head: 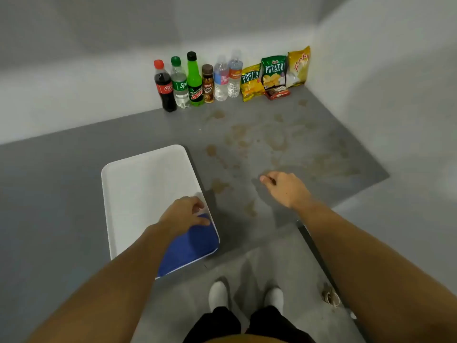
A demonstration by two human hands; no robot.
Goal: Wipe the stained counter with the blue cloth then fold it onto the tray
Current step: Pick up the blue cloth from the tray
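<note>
The grey counter [74,174] fills most of the view, with brown stains [259,142] spread across its half toward two o'clock. A white tray [138,184] lies on it just left of centre, its long side running from eleven toward five o'clock. The blue cloth [190,246] lies flat in the tray's near corner, at the five o'clock end, touching the rim there.

The left hand [184,215] rests palm down on the far edge of the cloth, fingers curled over it and the thumb pressed against the fabric; whether it has actually pinched the cloth I cannot tell. The right hand [284,188] hovers over the stained area at three o'clock from the tray, fingers loosely curled inward and holding nothing.

Along the wall at twelve o'clock stands a row of six bottles [195,80], and just beside them at one o'clock three snack bags [274,71] lean above a small red box [277,93].
</note>
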